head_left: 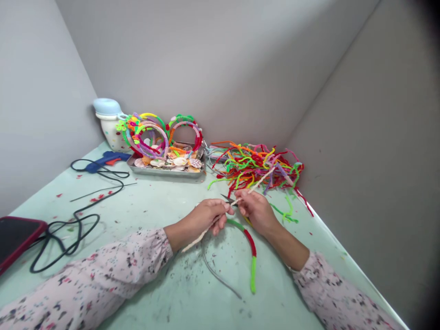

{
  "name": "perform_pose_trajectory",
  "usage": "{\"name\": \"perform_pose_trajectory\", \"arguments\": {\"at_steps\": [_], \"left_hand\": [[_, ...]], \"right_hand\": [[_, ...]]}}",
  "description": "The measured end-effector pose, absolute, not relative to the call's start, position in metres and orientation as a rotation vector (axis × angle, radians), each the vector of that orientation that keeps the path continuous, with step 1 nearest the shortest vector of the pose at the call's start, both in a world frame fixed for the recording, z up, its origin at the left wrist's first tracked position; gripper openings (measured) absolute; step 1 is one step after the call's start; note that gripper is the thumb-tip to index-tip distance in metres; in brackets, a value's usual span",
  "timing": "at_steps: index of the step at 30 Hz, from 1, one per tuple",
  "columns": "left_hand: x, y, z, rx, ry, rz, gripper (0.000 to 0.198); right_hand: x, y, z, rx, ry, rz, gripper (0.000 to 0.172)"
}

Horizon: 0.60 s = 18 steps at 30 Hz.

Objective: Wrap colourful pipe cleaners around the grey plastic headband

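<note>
A cream-white pipe cleaner [198, 239] runs slantwise through both hands. My left hand [206, 217] is closed on its middle, with the lower end hanging out toward the wrist. My right hand [256, 211] pinches it further up, and its far end points toward the back right. Dark pointed blades, apparently of scissors [227, 199], show between the hands; whether a hand touches them I cannot tell. Below the hands lies a headband [253, 250], its right side wrapped in green, red and bright green fuzz. Its left side is bare grey wire or band; its top is partly hidden.
A heap of coloured pipe cleaners [257, 165] lies at the back right. A metal tray [168, 172] holds shells and several wrapped headbands [151, 133]. To the left are a blue glue gun [106, 160], its black cord [80, 220], a white cup [113, 130] and a red-cased phone [20, 238].
</note>
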<state>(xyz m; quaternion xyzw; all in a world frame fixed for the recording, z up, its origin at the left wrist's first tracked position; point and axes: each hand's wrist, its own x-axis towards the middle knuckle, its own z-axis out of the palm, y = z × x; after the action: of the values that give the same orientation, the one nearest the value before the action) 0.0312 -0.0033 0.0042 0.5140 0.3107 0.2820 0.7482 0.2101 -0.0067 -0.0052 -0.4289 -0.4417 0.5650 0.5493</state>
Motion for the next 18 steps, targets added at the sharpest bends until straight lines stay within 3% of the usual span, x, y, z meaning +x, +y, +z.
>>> {"name": "perform_pose_trajectory", "arguments": {"at_steps": [5, 11, 18], "left_hand": [[0.0308, -0.0042, 0.0068, 1.124, 0.708, 0.611, 0.024], [0.0307, -0.0052, 0.0086, 1.132, 0.722, 0.609, 0.026], [0.0323, -0.0065, 0.0098, 1.129, 0.691, 0.621, 0.029]], "right_hand": [[0.2087, -0.0101, -0.0062, -1.096, -1.210, 1.300, 0.030], [0.2051, -0.0150, 0.0010, -1.109, -1.482, 1.207, 0.025], [0.2057, -0.0145, -0.0013, -1.079, -1.351, 1.229, 0.022]]}}
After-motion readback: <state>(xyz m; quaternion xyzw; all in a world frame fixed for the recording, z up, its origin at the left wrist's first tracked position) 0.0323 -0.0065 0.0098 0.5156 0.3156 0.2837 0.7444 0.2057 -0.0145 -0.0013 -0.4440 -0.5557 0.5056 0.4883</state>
